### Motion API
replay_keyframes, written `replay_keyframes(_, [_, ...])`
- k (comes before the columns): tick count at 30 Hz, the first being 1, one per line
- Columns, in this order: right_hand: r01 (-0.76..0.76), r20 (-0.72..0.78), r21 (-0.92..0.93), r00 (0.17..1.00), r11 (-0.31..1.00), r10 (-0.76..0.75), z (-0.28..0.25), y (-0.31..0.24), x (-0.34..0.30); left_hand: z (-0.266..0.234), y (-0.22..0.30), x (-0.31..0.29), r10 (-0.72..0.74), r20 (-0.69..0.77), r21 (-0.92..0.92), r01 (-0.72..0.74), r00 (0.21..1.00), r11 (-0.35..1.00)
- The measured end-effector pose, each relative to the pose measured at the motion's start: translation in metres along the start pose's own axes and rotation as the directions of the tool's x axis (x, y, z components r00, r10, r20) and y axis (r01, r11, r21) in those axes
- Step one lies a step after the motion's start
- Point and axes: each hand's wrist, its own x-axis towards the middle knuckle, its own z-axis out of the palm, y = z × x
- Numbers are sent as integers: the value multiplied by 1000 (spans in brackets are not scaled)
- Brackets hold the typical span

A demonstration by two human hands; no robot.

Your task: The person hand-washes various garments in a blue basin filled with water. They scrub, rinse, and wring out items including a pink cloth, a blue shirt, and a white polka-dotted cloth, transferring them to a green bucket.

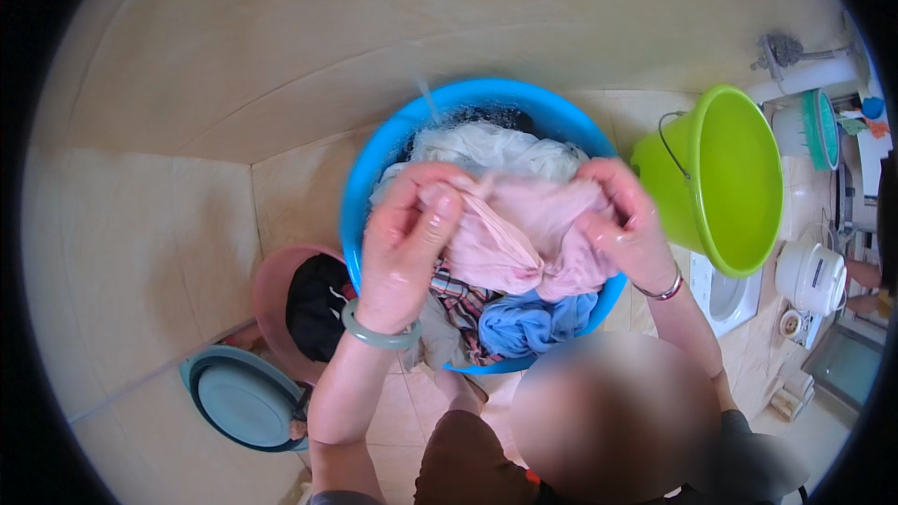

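Stretched between my two hands is a wet pink garment (510, 224), held above a large blue tub (354, 196). My left hand (412, 234), with a pale green bangle on its wrist, pinches the garment's left edge. At the other edge, my right hand (627, 220) has its fingers closed on the cloth; a thin bracelet circles that wrist. White cloth (496, 148) lies in the tub beyond the garment. Nearer me are a blue cloth (538, 323) and a striped cloth (460, 304). A thin stream of water (427, 98) falls into the tub's far left side.
A lime green bucket (739, 178) with a wire handle stands right of the tub. To the left sit a pink basin (271, 295) holding dark clothing and a grey-green basin (238, 402). Tiled wall (327, 37) rises behind. A white squat toilet (734, 295) lies beyond the bucket.
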Motion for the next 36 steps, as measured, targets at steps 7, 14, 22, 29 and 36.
replay_keyframes(7, [285,85,10,955,958,-285,32,-23,59,-49,13,7,198,-97,-74,-205,975,976])
replay_keyframes(14, [478,261,-608,874,634,-409,61,137,85,-106,-135,20,103,-53,609,-50,993,792])
replay_keyframes(22, [325,340,-854,940,406,-36,81,178,91,-93,-192,33,-189,-15,999,21,982,35])
replay_keyframes(29, [276,362,-872,920,404,152,89,233,109,-91,-219,51,-260,-149,986,122,954,-117])
replay_keyframes(36, [221,310,-902,930,372,198,80,252,107,-101,-241,50,-55,-126,946,137,990,294])
